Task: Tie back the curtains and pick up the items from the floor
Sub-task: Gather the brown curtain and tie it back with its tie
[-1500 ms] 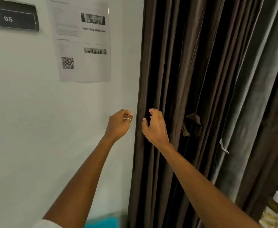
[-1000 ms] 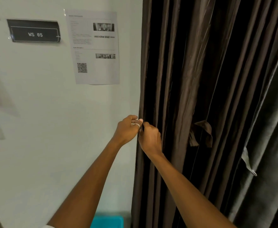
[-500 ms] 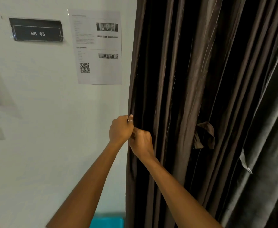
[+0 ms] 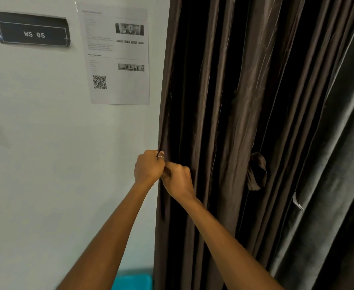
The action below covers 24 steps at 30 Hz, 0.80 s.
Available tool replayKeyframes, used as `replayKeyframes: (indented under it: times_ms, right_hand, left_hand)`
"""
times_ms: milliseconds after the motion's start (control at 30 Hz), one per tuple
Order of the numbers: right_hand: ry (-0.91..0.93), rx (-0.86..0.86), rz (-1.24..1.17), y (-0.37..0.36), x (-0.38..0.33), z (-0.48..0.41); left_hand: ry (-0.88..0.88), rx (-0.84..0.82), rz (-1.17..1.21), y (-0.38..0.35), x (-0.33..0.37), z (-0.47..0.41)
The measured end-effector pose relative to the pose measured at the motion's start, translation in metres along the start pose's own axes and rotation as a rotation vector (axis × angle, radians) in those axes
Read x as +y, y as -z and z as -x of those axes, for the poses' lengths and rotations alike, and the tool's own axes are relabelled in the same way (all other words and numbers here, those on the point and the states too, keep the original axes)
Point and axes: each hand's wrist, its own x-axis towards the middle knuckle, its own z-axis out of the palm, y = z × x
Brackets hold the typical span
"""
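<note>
Curtain (image 4: 224,101) edge pinched by left hand (image 4: 148,167) and right hand (image 4: 178,178), fingers curled tight. Not yet tied back; floor pickup left to do.

Left hand (image 4: 148,167), right hand (image 4: 178,179), clenched, touching

The brown curtain (image 4: 224,101) is dark, glossy and deeply pleated. It hangs vertically and spans the view from 12 o'clock to 6 o'clock. Its free edge lies on the 9 o'clock side, against the wall. The left hand (image 4: 147,167) grips this edge at mid-height, and the right hand (image 4: 179,178) pinches the adjacent fold, touching the left hand. A short fabric tie (image 4: 256,174) of the same brown cloth hangs crumpled on the pleats at 3 o'clock of the hands. The grey curtain (image 4: 339,185), matte and thicker, hangs just beside the brown curtain at 3 to 5 o'clock.
</note>
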Motion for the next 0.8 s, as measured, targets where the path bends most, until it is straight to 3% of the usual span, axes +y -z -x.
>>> replayKeyframes:
  times_ms: [100, 300, 400, 567, 700, 800]
  right_hand:
    - [0.035, 0.085, -0.002, 0.010, -0.005, 0.004]
    - [0.214, 0.580, 0.176, 0.060, -0.034, -0.014]
    - [0.182, 0.708, 0.226, 0.082, -0.041, -0.025]
    - [0.003, 0.536, 0.215, 0.079, -0.028, -0.019]
    - [-0.251, 0.369, 0.215, 0.064, -0.005, -0.005]
    - [-0.303, 0.278, 0.270, 0.052, 0.005, 0.008]
  left_hand:
    - [0.017, 0.018, 0.025, -0.001, -0.002, -0.001]
    - [0.026, 0.009, 0.038, -0.002, -0.004, -0.005]
    - [0.022, 0.007, 0.047, -0.003, -0.006, -0.003]
    - [-0.005, -0.008, 0.043, -0.003, -0.007, -0.002]
    - [-0.023, -0.014, 0.050, -0.002, -0.007, 0.002]
    - [-0.033, -0.018, 0.045, 0.000, -0.008, 0.004]
